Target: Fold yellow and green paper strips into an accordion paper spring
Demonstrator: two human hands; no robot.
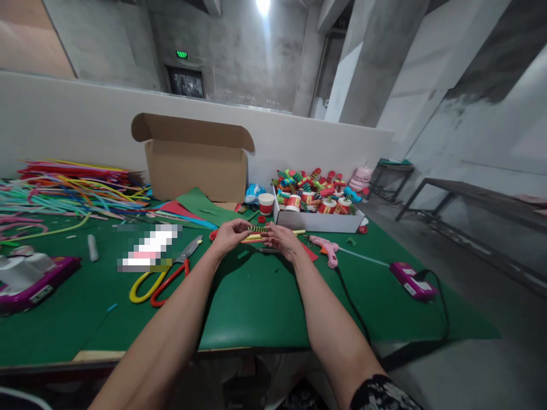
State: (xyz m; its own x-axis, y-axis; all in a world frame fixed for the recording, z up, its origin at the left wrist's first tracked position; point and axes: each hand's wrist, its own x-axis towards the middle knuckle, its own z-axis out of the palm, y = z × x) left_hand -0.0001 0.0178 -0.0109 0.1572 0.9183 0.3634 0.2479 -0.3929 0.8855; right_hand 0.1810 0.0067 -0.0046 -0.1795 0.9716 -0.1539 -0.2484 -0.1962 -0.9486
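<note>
Between my two hands stretches a small folded paper spring [258,229] in yellow and dark green, above the green table. My left hand [232,236] pinches its left end, thumb and fingertips together. The right end is in the fingers of my right hand [284,238], which are curled round it. Red and yellow paper strips [252,239] lie just under my hands. Beyond them are a small red round piece [261,219] and a red-and-white paper cup [266,204]. To the right of my right hand lies a pink hot glue gun [327,249].
Large scissors [171,279] lie at left, near a purple power strip [43,282]. Colourful pipe cleaners [77,191] are heaped at far left. An open cardboard box [196,171] stands behind. A white box [318,222] holds finished-looking crafts. Another power strip [412,280] sits at right.
</note>
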